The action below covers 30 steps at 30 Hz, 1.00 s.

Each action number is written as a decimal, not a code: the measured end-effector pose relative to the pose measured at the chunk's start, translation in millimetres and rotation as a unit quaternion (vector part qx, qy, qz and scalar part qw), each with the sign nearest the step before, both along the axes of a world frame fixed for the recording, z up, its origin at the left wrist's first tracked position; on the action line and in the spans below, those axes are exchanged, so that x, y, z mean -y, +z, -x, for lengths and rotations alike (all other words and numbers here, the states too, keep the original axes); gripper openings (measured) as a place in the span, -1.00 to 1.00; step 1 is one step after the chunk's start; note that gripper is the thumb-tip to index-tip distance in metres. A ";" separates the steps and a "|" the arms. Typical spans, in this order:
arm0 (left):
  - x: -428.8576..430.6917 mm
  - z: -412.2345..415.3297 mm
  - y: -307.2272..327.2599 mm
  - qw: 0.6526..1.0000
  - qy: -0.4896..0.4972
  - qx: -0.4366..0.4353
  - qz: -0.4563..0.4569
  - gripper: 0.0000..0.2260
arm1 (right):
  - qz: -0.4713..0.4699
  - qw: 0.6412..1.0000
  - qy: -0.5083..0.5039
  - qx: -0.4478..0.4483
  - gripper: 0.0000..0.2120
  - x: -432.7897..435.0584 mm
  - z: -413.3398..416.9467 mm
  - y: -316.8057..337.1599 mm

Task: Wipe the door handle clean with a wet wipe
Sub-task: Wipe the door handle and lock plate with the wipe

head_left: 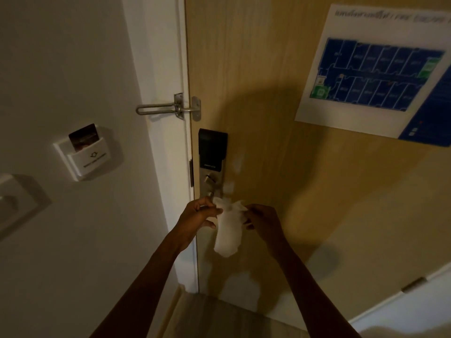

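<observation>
A white wet wipe [229,228] hangs in front of the door, just below the electronic lock plate [211,164]. My left hand [199,215] pinches the wipe's upper left corner and my right hand [262,219] pinches its upper right edge. Only the base of the metal door handle [210,193] shows at the bottom of the plate. The rest of the handle is hidden behind my left hand and the wipe. A small thumb-turn [210,179] sits above it on the plate.
A metal swing-bar door guard [168,109] bridges the white frame and the wooden door [268,93]. A key-card holder [85,152] and a switch plate [14,201] are on the left wall. A fire escape plan [375,69] hangs on the door at upper right.
</observation>
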<state>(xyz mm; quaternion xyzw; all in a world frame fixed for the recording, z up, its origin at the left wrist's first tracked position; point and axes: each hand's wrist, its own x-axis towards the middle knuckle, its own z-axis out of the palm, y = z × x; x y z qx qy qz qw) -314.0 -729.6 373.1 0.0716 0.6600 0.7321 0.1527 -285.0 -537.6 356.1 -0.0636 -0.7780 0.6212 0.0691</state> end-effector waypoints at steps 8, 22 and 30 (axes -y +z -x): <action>33.3 33.0 -12.0 0.999 -0.033 0.008 -0.003 -0.89 | -0.005 0.999 0.004 0.044 -0.80 34.1 7.7 -9.1; 52.4 44.4 -42.2 0.994 -0.106 0.027 0.006 -0.83 | 0.118 0.992 -0.035 0.029 -0.78 40.0 -5.9 -29.6; 59.2 59.6 -30.7 0.973 -0.165 -0.061 0.152 -0.74 | 0.051 0.996 -0.063 -0.029 -0.80 34.7 0.2 -26.9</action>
